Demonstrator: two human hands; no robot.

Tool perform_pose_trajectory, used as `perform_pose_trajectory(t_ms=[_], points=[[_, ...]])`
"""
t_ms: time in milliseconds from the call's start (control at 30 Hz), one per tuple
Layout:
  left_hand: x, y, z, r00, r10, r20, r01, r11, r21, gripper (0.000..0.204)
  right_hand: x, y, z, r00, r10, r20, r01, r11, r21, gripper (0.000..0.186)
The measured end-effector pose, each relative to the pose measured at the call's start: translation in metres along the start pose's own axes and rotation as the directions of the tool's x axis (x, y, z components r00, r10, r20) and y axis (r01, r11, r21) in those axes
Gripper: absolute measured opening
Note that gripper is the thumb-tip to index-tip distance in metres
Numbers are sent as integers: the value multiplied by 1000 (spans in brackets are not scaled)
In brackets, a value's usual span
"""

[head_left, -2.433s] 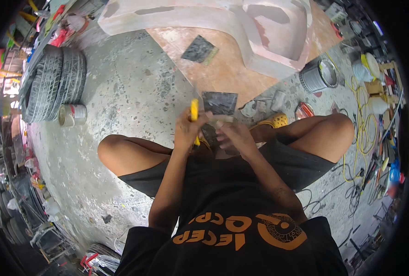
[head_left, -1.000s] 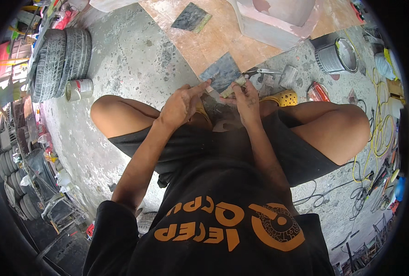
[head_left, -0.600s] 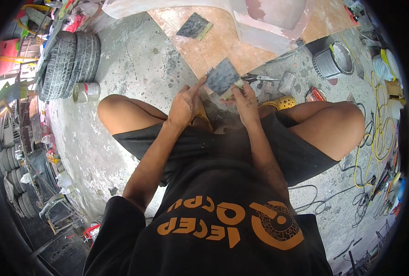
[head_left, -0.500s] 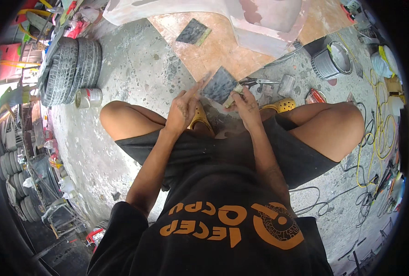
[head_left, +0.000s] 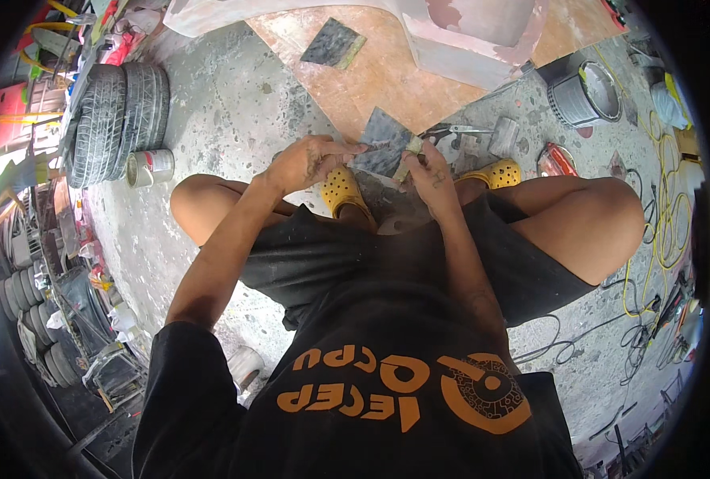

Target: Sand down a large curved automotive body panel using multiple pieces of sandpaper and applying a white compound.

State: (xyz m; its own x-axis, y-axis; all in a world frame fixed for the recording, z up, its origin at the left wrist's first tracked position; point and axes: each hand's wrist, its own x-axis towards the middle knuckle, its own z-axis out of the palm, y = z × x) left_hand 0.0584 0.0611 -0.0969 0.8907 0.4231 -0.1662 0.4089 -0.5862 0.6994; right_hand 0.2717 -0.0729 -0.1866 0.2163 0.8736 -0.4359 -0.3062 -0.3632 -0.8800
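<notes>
My right hand (head_left: 431,176) pinches the near right edge of a square, mottled dark grey board (head_left: 381,136), which has a yellowish strip along that edge. The board is tilted above the floor between my feet. From the left, my left hand (head_left: 311,162) reaches to it with bent fingers, closed around a thin, flat blade (head_left: 377,147) seen almost edge-on. The blade lies over the board's middle; whether it touches is hard to tell. A second dark square board (head_left: 333,43) with a similar yellowish edge rests farther off on a brown sheet (head_left: 307,72).
A pale, patched body panel (head_left: 467,60) lies on the brown sheet ahead. Pliers (head_left: 459,129), a grey bucket (head_left: 585,96) and a red-and-white container (head_left: 557,160) are at the right. Two tyres (head_left: 99,120) and a can (head_left: 149,168) stand left. Cables (head_left: 658,207) coil far right.
My left hand has swung left and its wrist has turned, with the blade now across the board's face. The board stays in my right hand, shifted only slightly.
</notes>
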Motion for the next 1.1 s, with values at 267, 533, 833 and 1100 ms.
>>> perform_pose_trajectory(t_ms=[267,533,833,1100], points=[[9,-5,-3,997,-71,23,73,991,-112,38,-9,-16,4,1000,-11,3,11,1000,20,22],[13,-4,0,991,-76,-112,69,996,-64,35,-2,-3,2,997,-69,19,68,997,40,20],[10,21,16,988,-81,-135,61,987,-148,35,-5,-7,0,998,-60,22,59,998,38,20],[19,1,12,1000,-31,-1,30,980,-196,46,-8,-14,2,996,-74,50,72,997,40,19]])
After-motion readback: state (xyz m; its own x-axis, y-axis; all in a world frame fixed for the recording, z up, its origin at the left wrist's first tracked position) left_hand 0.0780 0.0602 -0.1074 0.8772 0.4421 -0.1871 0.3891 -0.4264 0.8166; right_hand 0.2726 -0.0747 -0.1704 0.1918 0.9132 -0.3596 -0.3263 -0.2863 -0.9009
